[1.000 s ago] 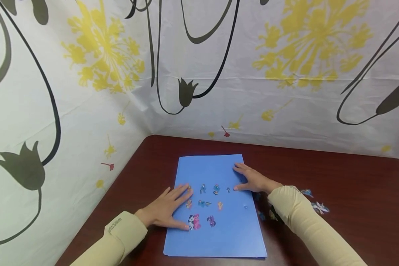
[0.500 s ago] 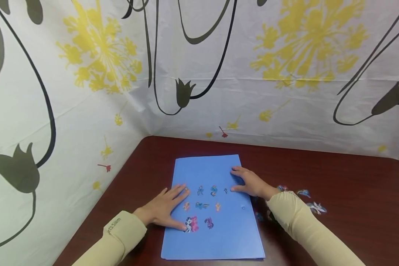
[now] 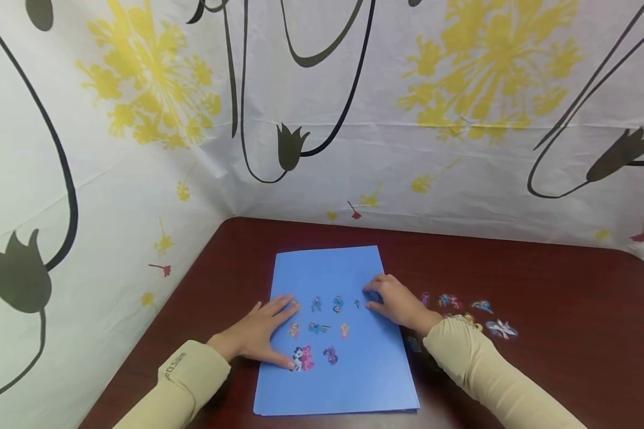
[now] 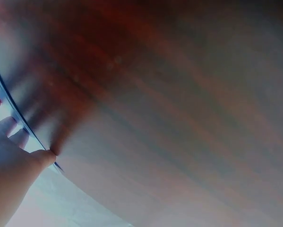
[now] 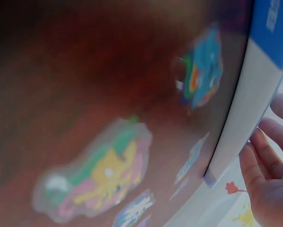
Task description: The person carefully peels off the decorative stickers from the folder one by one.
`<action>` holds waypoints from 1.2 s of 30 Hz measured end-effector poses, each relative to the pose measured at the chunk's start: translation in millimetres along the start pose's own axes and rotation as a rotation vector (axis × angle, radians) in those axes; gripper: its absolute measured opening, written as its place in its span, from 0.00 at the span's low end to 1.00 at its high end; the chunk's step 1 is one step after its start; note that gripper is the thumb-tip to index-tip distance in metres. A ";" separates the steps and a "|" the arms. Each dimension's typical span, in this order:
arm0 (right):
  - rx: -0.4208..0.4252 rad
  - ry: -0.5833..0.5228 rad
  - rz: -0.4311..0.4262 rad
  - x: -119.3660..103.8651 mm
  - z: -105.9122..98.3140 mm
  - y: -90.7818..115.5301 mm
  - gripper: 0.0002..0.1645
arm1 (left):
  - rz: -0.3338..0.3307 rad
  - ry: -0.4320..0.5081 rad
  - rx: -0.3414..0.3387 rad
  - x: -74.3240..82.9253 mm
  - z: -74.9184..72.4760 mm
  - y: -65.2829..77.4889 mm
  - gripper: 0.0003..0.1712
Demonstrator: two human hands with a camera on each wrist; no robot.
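Observation:
A blue folder point(image 3: 349, 387) lies on the dark red table, with several small pony stickers point(image 3: 318, 328) in rows on its cover. My left hand point(image 3: 254, 333) rests spread over its left edge, thumb beside the pink and white pony sticker point(image 3: 303, 357). In the left wrist view, the left hand point(image 4: 18, 165) shows at the far left along the folder's edge. At the right side, my right hand point(image 3: 397, 301) touches the cover with bent, loose fingers, thumb and fingertips apart beside a tiny blue sticker point(image 3: 356, 304). The right wrist view shows the right hand point(image 5: 269, 175) beyond the folder's edge.
Several loose pony stickers point(image 3: 501, 329) lie on the table right of the folder, partly under the right sleeve point(image 3: 461, 351). A yellow and green one point(image 5: 108, 175) shows close in the right wrist view. Patterned cloth point(image 3: 322, 196) hangs behind the table point(image 3: 569, 333).
The right hand's fingers have bent more and drawn in toward the thumb on the cover. The left hand stays in place. The whole head view has shifted slightly.

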State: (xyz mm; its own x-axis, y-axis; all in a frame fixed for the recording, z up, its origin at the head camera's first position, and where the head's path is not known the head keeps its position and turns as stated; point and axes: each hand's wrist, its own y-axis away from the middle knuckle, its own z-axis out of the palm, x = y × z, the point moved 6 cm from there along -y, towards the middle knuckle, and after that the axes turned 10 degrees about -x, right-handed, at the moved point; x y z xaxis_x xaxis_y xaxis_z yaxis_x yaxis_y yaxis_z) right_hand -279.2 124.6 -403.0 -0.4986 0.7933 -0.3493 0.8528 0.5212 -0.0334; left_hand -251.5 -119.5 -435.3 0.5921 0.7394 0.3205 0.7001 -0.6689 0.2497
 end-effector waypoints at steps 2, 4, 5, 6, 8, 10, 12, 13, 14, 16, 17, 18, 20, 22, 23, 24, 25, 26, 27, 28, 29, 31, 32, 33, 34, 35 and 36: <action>0.013 0.000 0.007 -1.5 0.8 1.9 0.17 | 0.002 -0.003 0.003 -0.5 0.2 0.0 0.62; 0.028 -0.005 0.017 -2.6 1.3 3.6 0.17 | 0.001 -0.002 0.006 -0.6 0.1 -0.1 0.62; 0.037 -0.008 0.021 -3.3 1.4 4.4 0.16 | 0.000 -0.003 0.006 -0.7 0.3 -0.1 0.62; 0.045 -0.016 0.028 -4.0 1.5 5.3 0.16 | 0.000 -0.002 0.006 -0.7 0.7 -0.2 0.62; 0.060 -0.040 0.051 -4.9 1.7 7.2 0.15 | -0.004 0.001 0.002 -0.4 0.8 -0.3 0.62; 0.075 -0.084 0.075 -6.2 2.4 9.3 0.14 | -0.004 0.010 -0.001 0.2 0.6 0.0 0.62; 0.092 -0.142 0.101 -7.3 3.3 11.5 0.12 | -0.002 0.014 -0.004 0.8 0.4 0.6 0.62; 0.100 -0.174 0.111 -8.2 3.8 12.5 0.11 | -0.002 0.020 -0.004 1.2 -0.2 1.1 0.62; 0.107 -0.207 0.121 -9.4 4.2 13.3 0.10 | 0.000 0.024 -0.003 1.6 -0.9 1.6 0.62; 0.120 -0.254 0.127 -11.5 4.8 14.3 0.08 | 0.004 0.025 0.000 2.1 -2.1 2.5 0.62; 0.124 -0.270 0.134 -12.0 5.1 14.4 0.07 | 0.005 0.025 0.002 1.8 -2.3 2.7 0.62; 0.126 -0.290 0.142 -12.2 5.4 14.4 0.06 | 0.005 0.025 0.003 1.4 -2.3 2.9 0.62; 0.128 -0.321 0.157 -10.9 6.2 13.9 0.05 | 0.009 0.024 0.007 0.9 -2.0 2.5 0.62; 0.131 -0.352 0.176 -8.1 6.9 12.5 0.04 | 0.013 0.022 0.010 -0.1 -1.3 1.8 0.62; 0.134 -0.366 0.185 -6.5 7.2 11.3 0.04 | 0.012 0.021 0.011 -0.5 -1.3 1.7 0.62; 0.135 -0.378 0.191 -5.0 7.6 10.1 0.03 | 0.012 0.019 0.012 -0.7 -1.3 1.6 0.62; 0.136 -0.385 0.196 -3.8 8.1 8.8 0.03 | 0.013 0.020 0.013 -0.8 -1.3 1.3 0.62; 0.141 -0.385 0.195 -2.7 8.1 7.7 0.03 | 0.013 0.020 0.014 -0.9 -1.3 1.2 0.62; 0.142 -0.388 0.201 -1.9 8.4 6.4 0.03 | 0.012 0.021 0.013 -0.9 -1.4 1.3 0.62; 0.144 -0.384 0.201 -1.5 8.7 5.0 0.03 | 0.010 0.022 0.012 -0.9 -1.5 1.4 0.62; 0.144 -0.382 0.202 -1.1 9.3 3.7 0.03 | 0.009 0.025 0.010 -0.8 -1.4 1.6 0.62; 0.141 -0.380 0.206 -1.2 10.6 1.3 0.03 | 0.008 0.028 0.008 -0.8 -1.1 1.8 0.62; 0.138 -0.377 0.207 -1.5 11.6 0.1 0.04 | 0.007 0.030 0.006 -0.7 -0.9 2.0 0.62; 0.133 -0.378 0.208 -2.2 12.7 -1.1 0.04 | 0.006 0.032 0.004 -0.6 -0.7 2.2 0.62; 0.128 -0.372 0.205 -2.9 13.5 -2.3 0.04 | 0.007 0.034 0.003 -0.7 -0.4 2.1 0.62; 0.125 -0.369 0.204 -3.5 14.2 -3.4 0.05 | 0.008 0.037 0.002 -0.8 -0.1 2.0 0.62; 0.124 -0.358 0.201 -4.3 14.8 -4.1 0.05 | 0.008 0.042 0.001 -1.0 0.1 1.8 0.62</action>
State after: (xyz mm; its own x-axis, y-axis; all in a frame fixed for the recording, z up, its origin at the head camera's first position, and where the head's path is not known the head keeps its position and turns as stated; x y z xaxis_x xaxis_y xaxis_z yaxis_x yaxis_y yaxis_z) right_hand -278.3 114.3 -415.3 -0.2536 0.7044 -0.6630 0.9506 0.3083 -0.0361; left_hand -250.8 -121.5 -435.2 0.5805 0.7300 0.3609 0.6957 -0.6749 0.2460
